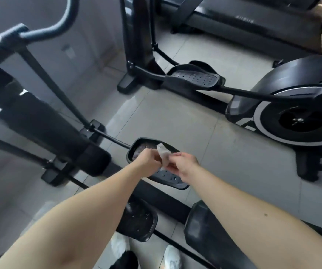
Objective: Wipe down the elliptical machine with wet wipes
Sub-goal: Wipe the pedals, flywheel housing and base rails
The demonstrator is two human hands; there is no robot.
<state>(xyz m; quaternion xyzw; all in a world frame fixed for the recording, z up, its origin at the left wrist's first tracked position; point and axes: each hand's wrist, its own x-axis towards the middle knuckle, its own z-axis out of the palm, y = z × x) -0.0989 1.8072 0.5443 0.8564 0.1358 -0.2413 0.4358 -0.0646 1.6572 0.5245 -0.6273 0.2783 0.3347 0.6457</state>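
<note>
column [40, 121]: black, padded look, blurred, cut off at the left edge
left hand [149, 159]: fingers closed, pinching the wipe's left side
wipe [163, 155]: white, crumpled, thin; held between both hands above the pedal, long axis up-left to down-right
pedal [168, 176]: black oval, raised rim, dotted tread; middle hidden by the hands
right hand [185, 164]: fingertips pinching the wipe's right side
flywheel [300, 113]: glossy black disc, grey ring

Pedal [168, 177] matt black plastic, studded; wipe [163, 155] thin limp cloth.
</note>
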